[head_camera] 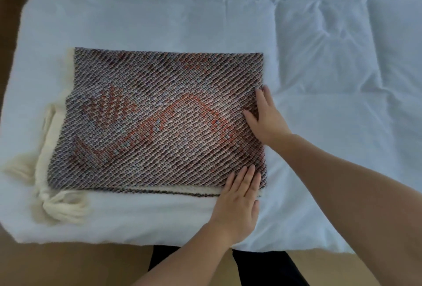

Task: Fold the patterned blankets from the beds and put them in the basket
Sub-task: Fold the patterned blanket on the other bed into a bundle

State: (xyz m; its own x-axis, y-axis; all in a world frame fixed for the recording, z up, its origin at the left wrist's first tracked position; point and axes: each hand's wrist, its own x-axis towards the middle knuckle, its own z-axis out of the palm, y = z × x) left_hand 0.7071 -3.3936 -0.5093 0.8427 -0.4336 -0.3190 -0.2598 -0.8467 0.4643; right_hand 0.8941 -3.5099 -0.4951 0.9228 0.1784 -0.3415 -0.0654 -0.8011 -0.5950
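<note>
A patterned blanket [159, 116] lies folded into a flat rectangle on the bed, woven in brown and grey with orange motifs. Cream fringe [64, 208] sticks out from under its left and near-left sides. My left hand [239, 201] lies flat with straight fingers on the blanket's near right corner. My right hand [265, 116] presses flat on the blanket's right edge, fingers straight and pointing away from me. No basket is in view.
The bed is covered by a white quilted duvet [319, 57], wrinkled on the right. Its near edge [114, 237] runs along the bottom, with brown floor [68, 267] below. My dark-clothed legs [262, 267] stand against that edge.
</note>
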